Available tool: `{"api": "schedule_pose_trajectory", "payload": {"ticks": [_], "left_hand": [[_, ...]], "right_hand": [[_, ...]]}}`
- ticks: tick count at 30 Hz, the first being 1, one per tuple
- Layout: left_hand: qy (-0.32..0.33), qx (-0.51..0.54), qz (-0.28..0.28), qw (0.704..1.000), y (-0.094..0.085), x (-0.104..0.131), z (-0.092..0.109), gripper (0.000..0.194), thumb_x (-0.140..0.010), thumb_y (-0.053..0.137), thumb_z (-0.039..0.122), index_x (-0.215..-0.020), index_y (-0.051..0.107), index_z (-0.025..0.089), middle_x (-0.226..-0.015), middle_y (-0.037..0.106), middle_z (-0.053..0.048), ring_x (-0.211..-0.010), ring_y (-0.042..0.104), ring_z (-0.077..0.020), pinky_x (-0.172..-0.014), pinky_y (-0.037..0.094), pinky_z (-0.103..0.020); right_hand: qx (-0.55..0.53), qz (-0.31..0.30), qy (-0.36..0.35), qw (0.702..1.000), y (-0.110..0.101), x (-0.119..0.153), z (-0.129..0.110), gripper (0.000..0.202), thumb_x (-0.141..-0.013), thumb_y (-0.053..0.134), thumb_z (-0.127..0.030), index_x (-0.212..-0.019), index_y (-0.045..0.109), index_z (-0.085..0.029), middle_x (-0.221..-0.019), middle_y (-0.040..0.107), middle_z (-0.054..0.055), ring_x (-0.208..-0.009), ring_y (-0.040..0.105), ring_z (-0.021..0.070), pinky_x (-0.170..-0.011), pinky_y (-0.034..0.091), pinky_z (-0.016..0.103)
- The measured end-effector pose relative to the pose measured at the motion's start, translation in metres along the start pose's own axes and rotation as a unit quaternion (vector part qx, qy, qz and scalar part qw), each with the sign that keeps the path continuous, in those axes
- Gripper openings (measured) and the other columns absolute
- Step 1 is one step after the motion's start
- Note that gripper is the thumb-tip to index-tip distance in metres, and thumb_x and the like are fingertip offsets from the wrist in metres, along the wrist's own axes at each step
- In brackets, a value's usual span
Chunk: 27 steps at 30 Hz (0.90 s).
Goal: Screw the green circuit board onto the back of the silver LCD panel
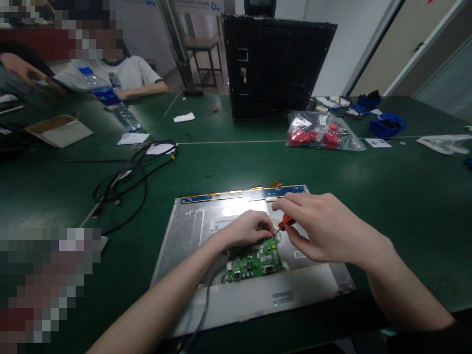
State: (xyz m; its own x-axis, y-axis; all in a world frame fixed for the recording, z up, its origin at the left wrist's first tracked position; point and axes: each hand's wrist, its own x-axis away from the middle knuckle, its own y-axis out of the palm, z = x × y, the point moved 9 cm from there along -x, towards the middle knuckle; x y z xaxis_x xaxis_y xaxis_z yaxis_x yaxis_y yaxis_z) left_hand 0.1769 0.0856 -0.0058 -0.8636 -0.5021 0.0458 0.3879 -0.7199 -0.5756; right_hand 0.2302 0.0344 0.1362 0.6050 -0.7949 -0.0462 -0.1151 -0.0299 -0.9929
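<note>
A silver display panel (184,231) lies flat with its back up, a green circuit board (254,265) on its middle. In my right hand (317,226) a screwdriver with a red handle (286,222) is gripped, its thin tip pointing down-left at the board's upper right corner. My left hand (250,227) rests at the board's upper edge, fingers closed together beside the screwdriver tip. Whatever those fingertips pinch is too small or hidden to make out. A blue strip board (236,195) runs along the panel's far edge.
Behind the panel stands a large black screen housing (276,69). A clear bag with red parts (324,132) lies before it. Black cables (129,172) coil at the left, near a tilted water bottle (110,98). Another person (140,76) sits across the green table (221,162).
</note>
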Motion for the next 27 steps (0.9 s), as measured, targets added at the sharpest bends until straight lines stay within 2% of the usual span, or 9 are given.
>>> {"api": "schedule_pose_trajectory", "payload": {"ticks": [12,17,21,27], "left_hand": [[-0.002,0.000,0.005,1.000,-0.0024,0.0013,0.0058,0.008,-0.078,0.066,0.008,-0.084,0.070,0.013,-0.081,0.069,-0.002,-0.076,0.062,-0.0162,-0.069,0.045,-0.023],[-0.003,-0.004,0.005,1.000,-0.0019,0.0012,0.0067,0.008,-0.078,0.065,0.008,-0.082,0.070,0.013,-0.078,0.069,-0.001,-0.074,0.062,-0.0160,-0.069,0.044,-0.023],[-0.009,-0.002,-0.003,1.000,0.0000,0.0013,0.0041,0.010,-0.079,0.064,0.009,-0.084,0.071,0.014,-0.077,0.070,-0.001,-0.074,0.062,-0.0163,-0.068,0.044,-0.023],[-0.002,-0.001,0.001,1.000,-0.0006,0.0012,0.0046,0.008,-0.079,0.065,0.009,-0.083,0.071,0.013,-0.076,0.069,-0.001,-0.074,0.062,-0.0165,-0.069,0.044,-0.023]], "right_hand": [[0.023,0.000,0.034,0.999,0.0035,-0.0021,0.0070,0.022,-0.092,0.047,-0.024,-0.111,0.055,-0.016,-0.090,0.066,0.006,-0.070,0.058,0.0173,-0.055,0.030,0.027],[0.007,-0.004,0.012,1.000,0.0019,-0.0022,0.0019,0.026,-0.090,0.049,-0.023,-0.115,0.053,-0.017,-0.100,0.065,0.007,-0.078,0.059,0.0183,-0.057,0.031,0.028],[-0.003,-0.011,-0.001,1.000,0.0015,-0.0013,-0.0014,0.027,-0.086,0.047,-0.019,-0.112,0.053,-0.016,-0.098,0.063,0.006,-0.077,0.058,0.0182,-0.058,0.032,0.029],[0.016,0.000,0.011,1.000,0.0032,-0.0007,0.0022,0.029,-0.091,0.046,-0.021,-0.119,0.050,-0.017,-0.105,0.065,0.008,-0.077,0.060,0.0183,-0.055,0.030,0.028]]}}
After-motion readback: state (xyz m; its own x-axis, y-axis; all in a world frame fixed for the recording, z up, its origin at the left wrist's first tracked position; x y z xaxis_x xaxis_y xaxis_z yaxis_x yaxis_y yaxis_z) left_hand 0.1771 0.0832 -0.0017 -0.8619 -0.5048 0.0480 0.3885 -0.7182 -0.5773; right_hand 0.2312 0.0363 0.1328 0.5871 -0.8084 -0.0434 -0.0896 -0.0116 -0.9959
